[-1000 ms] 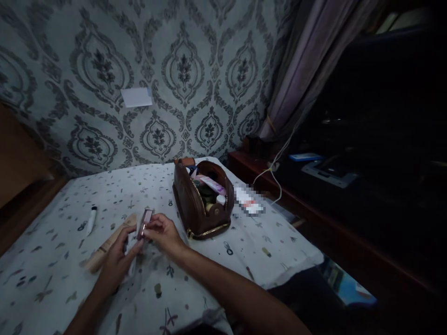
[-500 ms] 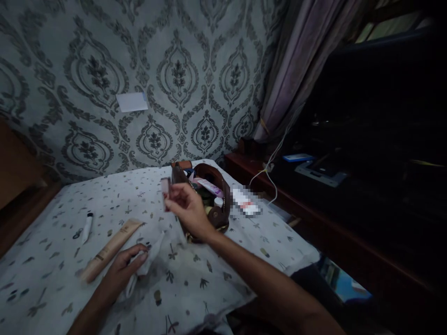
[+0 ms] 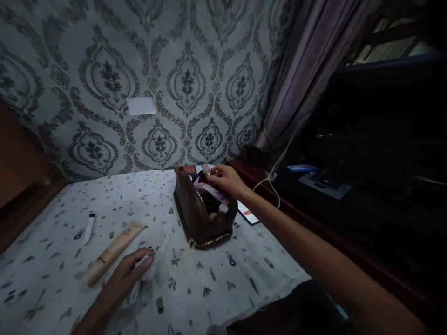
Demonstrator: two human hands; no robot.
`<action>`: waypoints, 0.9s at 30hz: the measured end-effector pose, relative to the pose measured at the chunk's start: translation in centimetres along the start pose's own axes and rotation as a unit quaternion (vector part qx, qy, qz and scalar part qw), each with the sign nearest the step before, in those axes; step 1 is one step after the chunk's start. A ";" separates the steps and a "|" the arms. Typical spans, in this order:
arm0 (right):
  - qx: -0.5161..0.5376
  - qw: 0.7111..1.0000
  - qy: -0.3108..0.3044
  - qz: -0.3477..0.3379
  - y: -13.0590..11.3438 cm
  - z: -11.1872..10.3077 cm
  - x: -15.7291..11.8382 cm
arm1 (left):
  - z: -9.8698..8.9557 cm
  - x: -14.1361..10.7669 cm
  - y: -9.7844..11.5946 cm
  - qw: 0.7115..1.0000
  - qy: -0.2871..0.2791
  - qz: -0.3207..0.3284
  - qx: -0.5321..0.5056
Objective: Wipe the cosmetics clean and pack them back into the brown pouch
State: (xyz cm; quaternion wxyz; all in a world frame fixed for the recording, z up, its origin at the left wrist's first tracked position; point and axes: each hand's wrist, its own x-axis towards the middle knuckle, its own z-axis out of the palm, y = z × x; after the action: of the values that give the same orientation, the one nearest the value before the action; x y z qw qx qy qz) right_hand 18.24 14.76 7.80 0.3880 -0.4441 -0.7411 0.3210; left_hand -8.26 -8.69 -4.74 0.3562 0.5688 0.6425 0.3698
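Observation:
My right hand [image 3: 226,179] pinches a small clear-and-pinkish cosmetic tube [image 3: 206,170] above the far part of an open brown cosmetic bag [image 3: 191,204]. Inside the bag lie a pink-and-purple tube [image 3: 213,190], a white-capped item [image 3: 223,209] and other things too dark to name. Down at the left, my left hand [image 3: 134,267] is closed on a crumpled white wipe [image 3: 150,270] resting on the patterned cloth. Beside that hand lies a long beige squeeze tube [image 3: 113,251]. Further left is a small white tube with a black cap [image 3: 89,228].
A phone with a lit screen [image 3: 248,214] lies right of the bag, partly behind my right forearm. A white cable [image 3: 279,163] hangs near the dark red furniture edge [image 3: 240,170]. A brown item [image 3: 185,169] sits behind the bag; the patterned wall [image 3: 188,93] rises beyond.
My right hand has moved right and away from me, carrying the small tube from the bag's left side to over its far part. The left hand stays on the wipe.

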 end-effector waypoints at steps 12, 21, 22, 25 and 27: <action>0.174 0.983 0.008 0.055 -1.1 -1.9 1.8 | -0.5 0.3 -0.5 0.997 0.058 0.040 0.027; -0.035 0.997 -0.033 0.064 -0.1 -1.2 2.4 | -0.5 0.2 0.2 0.998 0.052 0.035 0.029; -0.124 0.990 -0.043 0.046 -0.1 -1.1 2.6 | -0.5 0.1 0.3 0.998 0.052 0.034 0.030; -0.351 0.934 -0.069 -0.004 -0.3 -0.9 2.9 | -0.4 0.1 0.2 0.997 0.055 0.035 0.029; -0.408 0.910 -0.076 -0.012 -0.5 -0.5 3.2 | -0.4 0.2 0.3 0.997 0.055 0.039 0.033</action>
State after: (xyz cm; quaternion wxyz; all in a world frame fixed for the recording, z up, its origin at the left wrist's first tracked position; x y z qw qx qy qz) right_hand 17.49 17.49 9.36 0.1190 -0.5291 -0.8400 0.0192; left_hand -8.47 -8.54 -4.31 0.2862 0.5836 0.6506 0.3927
